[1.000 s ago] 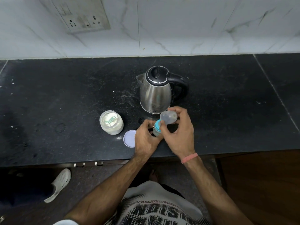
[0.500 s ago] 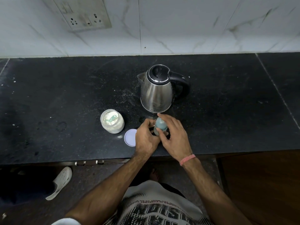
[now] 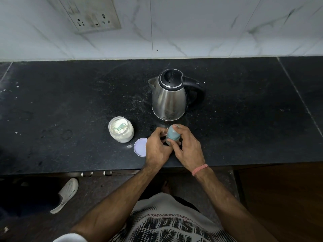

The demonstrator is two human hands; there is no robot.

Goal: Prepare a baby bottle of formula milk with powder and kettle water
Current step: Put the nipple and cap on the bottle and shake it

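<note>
Baby bottle [image 3: 172, 135] upright on black counter [image 3: 70, 102] near front edge, clear cap on top; left hand [image 3: 157, 147] closed round its lower body, right hand [image 3: 187, 146] gripping cap w/ fingers over top; kettle [image 3: 168, 96] at 12 o'clock, close; open powder jar [image 3: 121, 129] w/ scoop inside at 9 o'clock; jar lid [image 3: 139, 149] flat at approx. 8 o'clock, beside left hand.

black stone counter [image 3: 70, 95]; white marble-tile wall [image 3: 209, 27]; grimy socket plate [image 3: 89, 13]; dark floor [image 3: 26, 215].

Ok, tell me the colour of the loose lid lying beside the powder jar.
Pale lilac with a white rim: the lid, seen in the head view.
</note>
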